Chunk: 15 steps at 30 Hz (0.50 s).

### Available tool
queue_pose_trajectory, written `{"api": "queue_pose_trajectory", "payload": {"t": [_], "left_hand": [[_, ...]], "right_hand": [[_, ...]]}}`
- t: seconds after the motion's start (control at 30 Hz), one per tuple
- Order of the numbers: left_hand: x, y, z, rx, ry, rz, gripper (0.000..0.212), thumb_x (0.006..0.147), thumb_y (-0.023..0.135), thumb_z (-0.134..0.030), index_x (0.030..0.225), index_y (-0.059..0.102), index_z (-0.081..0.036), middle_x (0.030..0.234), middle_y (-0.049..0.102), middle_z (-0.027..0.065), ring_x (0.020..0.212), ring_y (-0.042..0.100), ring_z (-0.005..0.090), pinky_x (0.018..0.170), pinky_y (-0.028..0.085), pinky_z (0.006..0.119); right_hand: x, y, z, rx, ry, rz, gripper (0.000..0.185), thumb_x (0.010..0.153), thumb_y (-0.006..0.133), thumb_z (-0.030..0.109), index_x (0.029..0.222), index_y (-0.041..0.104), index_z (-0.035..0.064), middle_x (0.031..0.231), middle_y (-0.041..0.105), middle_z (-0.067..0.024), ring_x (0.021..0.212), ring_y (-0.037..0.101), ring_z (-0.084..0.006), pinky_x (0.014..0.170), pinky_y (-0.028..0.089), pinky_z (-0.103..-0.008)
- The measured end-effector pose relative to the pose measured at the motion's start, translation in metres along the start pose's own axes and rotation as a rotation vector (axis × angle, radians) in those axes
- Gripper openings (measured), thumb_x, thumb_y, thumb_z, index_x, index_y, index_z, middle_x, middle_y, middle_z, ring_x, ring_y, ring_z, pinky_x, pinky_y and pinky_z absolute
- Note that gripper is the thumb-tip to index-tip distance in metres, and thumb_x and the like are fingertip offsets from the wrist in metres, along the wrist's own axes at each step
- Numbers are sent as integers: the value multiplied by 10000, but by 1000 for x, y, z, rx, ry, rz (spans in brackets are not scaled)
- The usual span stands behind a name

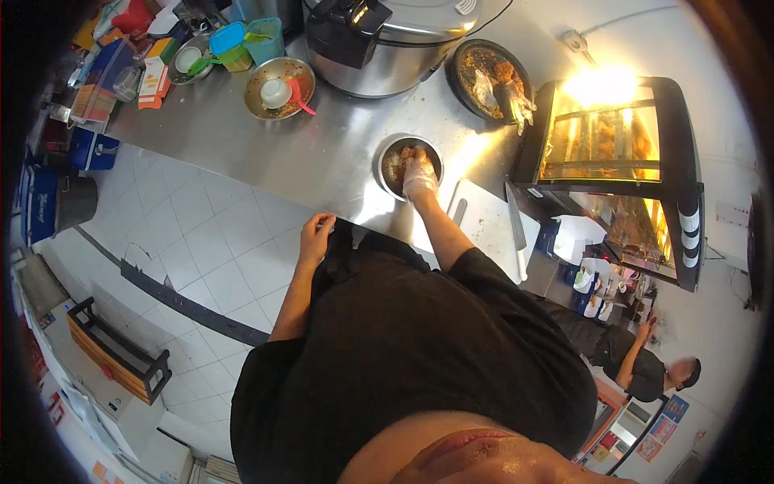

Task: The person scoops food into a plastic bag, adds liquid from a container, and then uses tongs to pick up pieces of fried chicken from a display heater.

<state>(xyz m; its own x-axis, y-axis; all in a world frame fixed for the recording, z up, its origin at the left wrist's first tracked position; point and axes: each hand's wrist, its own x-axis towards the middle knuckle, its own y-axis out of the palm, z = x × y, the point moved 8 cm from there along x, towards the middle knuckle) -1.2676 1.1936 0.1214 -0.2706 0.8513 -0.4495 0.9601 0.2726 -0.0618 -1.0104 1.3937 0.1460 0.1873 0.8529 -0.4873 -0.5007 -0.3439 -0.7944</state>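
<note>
My right hand (419, 175), in a clear plastic glove, reaches down into a round metal pot (440, 158) on the steel counter. Brown, wet-looking food (394, 171) lies in the pot around its fingers. The fingertips touch pieces of it, but whether they grip one is hidden. My left hand (315, 237) is bare and hangs at the counter's front edge with its fingers curled; I cannot tell if anything is between them. Beside the pot, a white cutting board (484, 225) bears crumbs, a large knife (515, 212) and another blade (461, 212).
A large steel cooker (387, 66) stands behind the pot. Right of it are a dark pan (462, 97) with fried food and a lit glass food warmer (604, 139). A metal bowl (254, 97) holds a cup and red spoon. A person (644, 369) stands farther right.
</note>
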Motion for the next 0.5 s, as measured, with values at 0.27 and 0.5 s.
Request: {"api": "queue_pose_trajectory", "payload": {"t": [0.27, 0.5], "left_hand": [[3, 1, -5, 46, 58, -4, 266, 872, 631, -264, 955, 657, -13, 828, 646, 42, 687, 548, 117, 627, 447, 255], [0, 6, -6, 72, 40, 38, 266, 881, 625, -280, 962, 656, -28, 808, 609, 22, 698, 531, 107, 643, 429, 249]], "right_hand": [[-3, -23, 27, -374, -420, -45, 331, 842, 565, 233, 1113, 631, 57, 1037, 645, -208, 1011, 610, -343, 898, 479, -402], [15, 30, 6, -514, -539, -44, 286, 776, 602, 165, 1033, 657, 51, 1050, 652, -209, 1022, 608, -375, 911, 481, -400]]}}
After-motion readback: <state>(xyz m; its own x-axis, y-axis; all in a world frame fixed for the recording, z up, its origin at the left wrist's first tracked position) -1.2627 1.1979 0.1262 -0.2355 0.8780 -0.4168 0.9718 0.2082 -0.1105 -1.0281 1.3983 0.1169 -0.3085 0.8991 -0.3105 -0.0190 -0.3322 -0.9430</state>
